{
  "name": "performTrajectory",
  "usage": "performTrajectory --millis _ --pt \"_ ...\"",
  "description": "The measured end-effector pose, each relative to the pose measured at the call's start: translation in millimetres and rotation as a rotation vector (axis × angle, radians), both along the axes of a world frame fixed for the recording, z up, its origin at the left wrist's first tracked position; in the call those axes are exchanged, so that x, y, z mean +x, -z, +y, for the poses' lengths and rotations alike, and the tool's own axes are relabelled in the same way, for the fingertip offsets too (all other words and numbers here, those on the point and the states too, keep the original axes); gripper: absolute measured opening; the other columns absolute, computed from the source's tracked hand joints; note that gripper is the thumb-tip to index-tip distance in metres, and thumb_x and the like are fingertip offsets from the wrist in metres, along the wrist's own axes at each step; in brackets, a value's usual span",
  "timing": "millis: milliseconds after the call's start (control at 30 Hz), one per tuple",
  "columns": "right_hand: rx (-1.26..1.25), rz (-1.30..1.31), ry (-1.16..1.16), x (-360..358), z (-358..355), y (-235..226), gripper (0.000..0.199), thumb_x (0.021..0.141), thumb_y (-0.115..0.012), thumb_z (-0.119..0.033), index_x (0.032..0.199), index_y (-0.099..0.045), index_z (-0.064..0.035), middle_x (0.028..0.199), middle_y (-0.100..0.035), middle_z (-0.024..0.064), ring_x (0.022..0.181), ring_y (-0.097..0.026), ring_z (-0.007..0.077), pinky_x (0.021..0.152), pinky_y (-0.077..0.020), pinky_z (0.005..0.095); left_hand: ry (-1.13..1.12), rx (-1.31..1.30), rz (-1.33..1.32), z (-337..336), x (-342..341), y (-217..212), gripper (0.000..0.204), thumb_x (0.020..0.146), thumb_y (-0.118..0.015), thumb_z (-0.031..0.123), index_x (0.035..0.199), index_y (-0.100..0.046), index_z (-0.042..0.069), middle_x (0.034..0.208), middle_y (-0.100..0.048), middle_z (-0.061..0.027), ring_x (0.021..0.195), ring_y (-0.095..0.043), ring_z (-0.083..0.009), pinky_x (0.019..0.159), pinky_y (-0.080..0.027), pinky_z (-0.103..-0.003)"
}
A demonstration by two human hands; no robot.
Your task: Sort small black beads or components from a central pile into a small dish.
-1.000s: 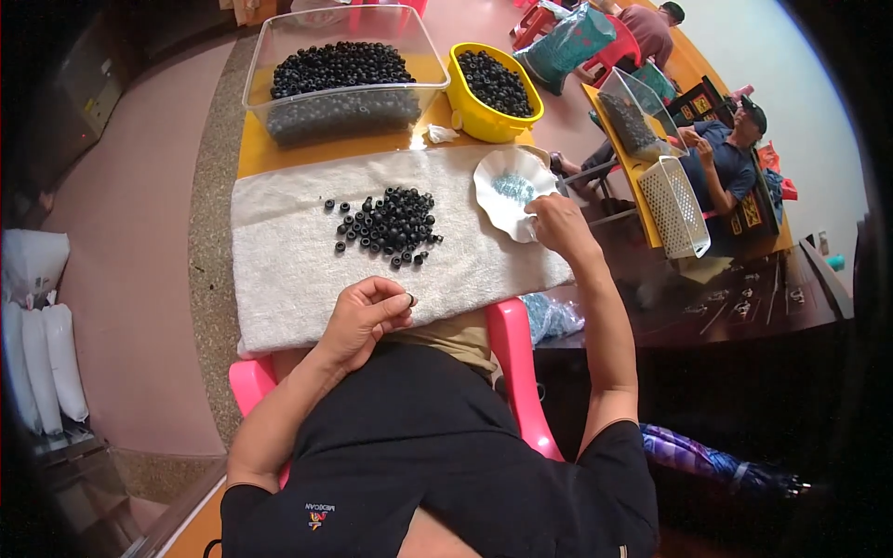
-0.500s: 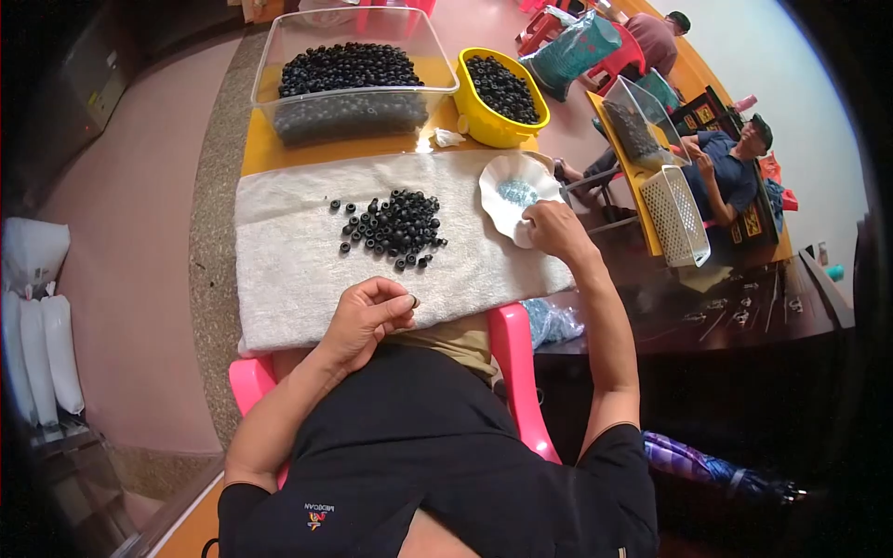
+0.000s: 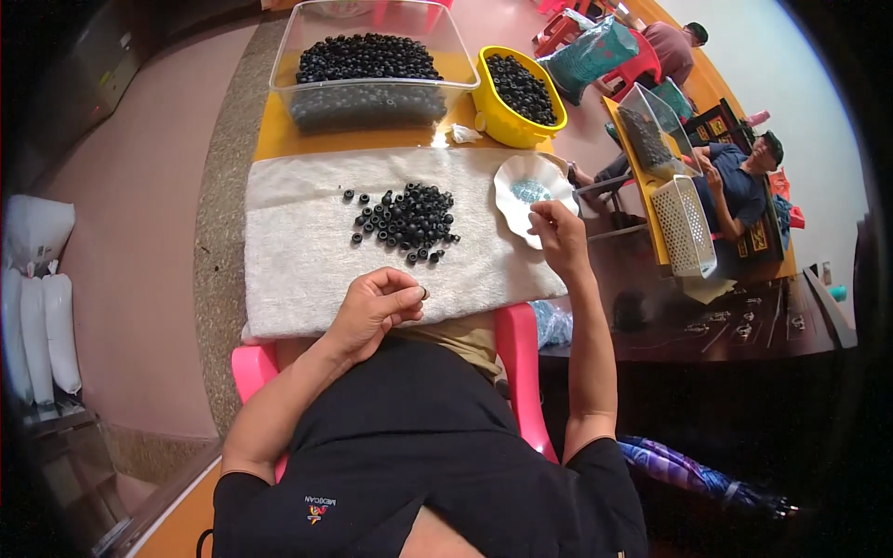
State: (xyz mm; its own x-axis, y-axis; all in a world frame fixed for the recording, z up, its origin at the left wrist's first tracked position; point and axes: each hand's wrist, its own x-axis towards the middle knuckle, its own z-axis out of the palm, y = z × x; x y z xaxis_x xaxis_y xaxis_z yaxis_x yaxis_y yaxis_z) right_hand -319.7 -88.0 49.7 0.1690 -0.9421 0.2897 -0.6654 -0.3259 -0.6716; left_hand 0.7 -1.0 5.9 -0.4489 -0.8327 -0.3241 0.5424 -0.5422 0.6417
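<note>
A pile of small black rings [image 3: 407,219] lies on a pale cloth [image 3: 307,251] spread over the yellow table. My left hand [image 3: 377,305] rests at the cloth's near edge, fingers pinched on one small black ring. My right hand [image 3: 556,234] hovers at the near rim of a white scalloped dish [image 3: 521,191] holding small blue-green pieces; its fingertips are pinched together, and I cannot tell what they hold.
A clear tub [image 3: 370,67] and a yellow bowl [image 3: 519,88], both full of black rings, stand at the table's far side. A pink chair [image 3: 521,363] is under me. Other people sit at tables to the right, by a white basket [image 3: 686,228]. White sacks [image 3: 35,307] lean at left.
My right hand drew back from over the dish toward its near rim. My left hand stays at the cloth's edge.
</note>
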Motion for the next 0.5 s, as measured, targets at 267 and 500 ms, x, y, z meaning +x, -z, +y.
performTrajectory --millis 267,500 --pt "0.429 -0.655 -0.215 80.2 58.1 13.7 0.005 0.090 -0.063 0.003 0.094 -0.064 0.0048 0.086 -0.064 0.0067 0.074 -0.066 0.0138 0.068 -0.0551 0.0255 0.017 -0.030 0.012 0.7 -0.2 3.7 0.010 0.090 -0.067 0.007 0.098 -0.061 0.003 0.091 -0.066 -0.0065 0.081 -0.065 -0.0146 0.075 -0.056 -0.030" --pt "0.581 -0.754 -0.328 116.1 74.7 25.9 0.007 0.086 -0.071 -0.001 0.091 -0.067 0.0028 0.085 -0.067 0.0039 0.075 -0.064 0.0092 0.068 -0.0532 0.0229 0.063 -0.052 0.072 2.2 -0.6 2.5 0.011 0.092 -0.065 0.006 0.102 -0.063 0.002 0.093 -0.066 -0.0069 0.084 -0.065 -0.0154 0.077 -0.056 -0.030"
